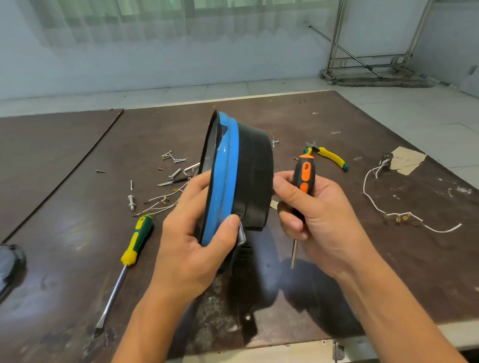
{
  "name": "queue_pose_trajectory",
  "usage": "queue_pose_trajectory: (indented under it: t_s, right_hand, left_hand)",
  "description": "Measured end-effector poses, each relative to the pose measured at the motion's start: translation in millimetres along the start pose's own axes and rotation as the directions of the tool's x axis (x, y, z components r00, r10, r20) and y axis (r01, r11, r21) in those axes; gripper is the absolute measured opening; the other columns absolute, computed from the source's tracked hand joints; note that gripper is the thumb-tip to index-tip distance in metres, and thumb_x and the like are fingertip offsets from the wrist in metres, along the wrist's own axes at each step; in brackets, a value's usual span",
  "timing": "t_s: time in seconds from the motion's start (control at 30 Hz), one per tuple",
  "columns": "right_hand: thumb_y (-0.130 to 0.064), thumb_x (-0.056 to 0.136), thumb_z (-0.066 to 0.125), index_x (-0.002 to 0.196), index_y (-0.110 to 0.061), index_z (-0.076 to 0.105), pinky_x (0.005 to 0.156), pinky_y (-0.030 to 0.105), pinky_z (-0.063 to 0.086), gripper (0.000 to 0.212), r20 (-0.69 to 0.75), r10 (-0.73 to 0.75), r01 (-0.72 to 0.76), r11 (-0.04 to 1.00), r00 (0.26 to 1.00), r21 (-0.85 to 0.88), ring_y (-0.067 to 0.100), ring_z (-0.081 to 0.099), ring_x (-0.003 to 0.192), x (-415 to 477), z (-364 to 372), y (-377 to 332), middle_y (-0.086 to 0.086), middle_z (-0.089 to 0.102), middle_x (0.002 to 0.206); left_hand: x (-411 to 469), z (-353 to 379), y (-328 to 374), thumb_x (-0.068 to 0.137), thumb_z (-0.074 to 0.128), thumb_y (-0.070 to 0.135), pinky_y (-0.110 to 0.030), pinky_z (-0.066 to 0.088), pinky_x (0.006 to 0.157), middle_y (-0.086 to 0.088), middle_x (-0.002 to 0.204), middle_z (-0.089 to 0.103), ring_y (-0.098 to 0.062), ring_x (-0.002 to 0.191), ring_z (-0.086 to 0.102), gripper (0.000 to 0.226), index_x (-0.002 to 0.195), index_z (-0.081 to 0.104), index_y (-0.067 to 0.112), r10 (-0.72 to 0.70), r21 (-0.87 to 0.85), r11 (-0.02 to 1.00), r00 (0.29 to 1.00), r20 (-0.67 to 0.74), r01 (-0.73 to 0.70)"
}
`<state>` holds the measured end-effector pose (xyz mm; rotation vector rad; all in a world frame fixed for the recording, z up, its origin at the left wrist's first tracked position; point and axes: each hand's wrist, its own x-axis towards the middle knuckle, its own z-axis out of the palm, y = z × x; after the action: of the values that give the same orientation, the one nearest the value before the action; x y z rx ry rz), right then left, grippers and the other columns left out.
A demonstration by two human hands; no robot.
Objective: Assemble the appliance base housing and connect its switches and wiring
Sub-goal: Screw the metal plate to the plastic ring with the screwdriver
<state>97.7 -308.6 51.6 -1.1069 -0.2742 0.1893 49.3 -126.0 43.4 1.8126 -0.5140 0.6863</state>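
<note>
Head view: housing [249, 178] tilts on edge above the desk [346, 259]; left hand [191, 238] grips its blue rim; right hand [314, 216] holds a screwdriver [304, 175] against its side; probably light, rigid plastic, best held by the rim.

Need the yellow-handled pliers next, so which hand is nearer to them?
Right. The right hand, holding the orange screwdriver, sits just this side of the pliers; the left hand grips the housing farther left, with the housing between it and them.

Scattered screws [174, 167] crowd the left; pliers [328, 157] lie right.
</note>
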Motion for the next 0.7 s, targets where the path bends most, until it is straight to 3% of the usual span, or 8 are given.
queue_pose_trajectory:
  t_s: [0.07,0.13,0.27,0.37,0.47,0.53,0.6,0.7]
  right_hand:
    - [-0.016,0.09,0.068,0.102,-0.001,0.067,0.035,0.018,0.026,0.02,-0.013,0.059,-0.059,0.998,0.998,-0.015,0.008,0.039,0.04,2,-4,0,0.015,0.065,0.085]
    - [-0.013,0.093,0.065,0.102,0.001,0.067,0.034,0.017,0.026,0.016,-0.041,0.123,-0.124,0.992,0.992,-0.037,0.008,0.039,0.039,4,-10,0,0.011,0.072,0.086]
    - [-0.013,0.09,0.065,0.104,0.005,0.069,0.032,0.015,0.025,0.023,-0.066,0.279,-0.284,0.955,0.958,-0.085,0.005,0.036,0.038,5,-23,5,0.011,0.076,0.09]
    - [-0.014,0.084,0.067,0.106,0.005,0.066,0.03,0.014,0.022,0.028,-0.056,0.408,-0.41,0.912,0.911,-0.02,0.003,0.031,0.037,5,-31,12,0.008,0.074,0.088]
    - [-0.015,0.084,0.067,0.103,-0.001,0.069,0.029,0.014,0.022,0.024,-0.074,0.515,-0.516,0.857,0.854,0.004,0.004,0.033,0.039,6,-38,20,0.01,0.07,0.087]
    - [-0.016,0.089,0.066,0.11,-0.004,0.066,0.029,0.014,0.021,0.024,-0.088,0.571,-0.574,0.819,0.816,-0.01,0.004,0.032,0.04,7,-41,27,0.005,0.06,0.075]
    - [-0.018,0.092,0.064,0.111,-0.009,0.06,0.029,0.014,0.02,0.021,-0.067,0.624,-0.627,0.778,0.779,-0.037,0.003,0.028,0.039,9,-45,35,0.0,0.049,0.066]
    - [-0.02,0.095,0.061,0.095,-0.014,0.054,0.028,0.014,0.021,0.01,-0.009,0.688,-0.687,0.724,0.726,-0.065,0.003,0.028,0.038,11,-48,44,-0.004,0.041,0.059]
  left_hand:
    - [1,-1,-1,0.089,0.059,0.021,-0.016,0.045,0.088,0.003,0.121,0.057,-0.013,0.108,0.059,0.041,0.124,0.058,0.041,0.003,0.06,0.998,1.0,0.02,-0.004]
    - [1,-1,-2,0.088,0.059,0.022,-0.019,0.044,0.094,0.003,0.13,0.054,-0.019,0.12,0.056,0.035,0.122,0.062,0.028,-0.015,0.145,0.989,0.997,0.074,0.005]
    - [0,1,-4,0.088,0.058,0.029,-0.018,0.045,0.088,0.008,0.133,0.049,-0.014,0.116,0.056,0.027,0.112,0.065,0.018,-0.137,0.347,0.936,0.969,0.204,0.06]
    - [-4,7,-6,0.087,0.056,0.035,-0.012,0.041,0.078,0.015,0.134,0.044,-0.007,0.099,0.058,0.031,0.116,0.063,0.026,-0.231,0.43,0.896,0.942,0.244,0.108]
    - [-7,14,-7,0.09,0.055,0.039,-0.021,0.044,0.073,0.015,0.141,0.037,-0.007,0.086,0.058,0.042,0.131,0.054,0.035,-0.311,0.549,0.828,0.906,0.288,0.11]
    - [-8,18,-8,0.092,0.053,0.043,-0.025,0.044,0.078,0.013,0.147,0.031,-0.011,0.09,0.058,0.05,0.141,0.045,0.036,-0.383,0.632,0.766,0.871,0.308,0.113]
    - [-9,21,-12,0.093,0.051,0.046,-0.03,0.047,0.089,0.012,0.151,0.026,-0.017,0.106,0.058,0.056,0.146,0.037,0.036,-0.44,0.693,0.713,0.837,0.326,0.105]
    - [-10,23,-17,0.094,0.048,0.048,-0.038,0.048,0.098,0.01,0.153,0.023,-0.022,0.116,0.057,0.057,0.147,0.031,0.037,-0.493,0.742,0.667,0.788,0.368,0.07]
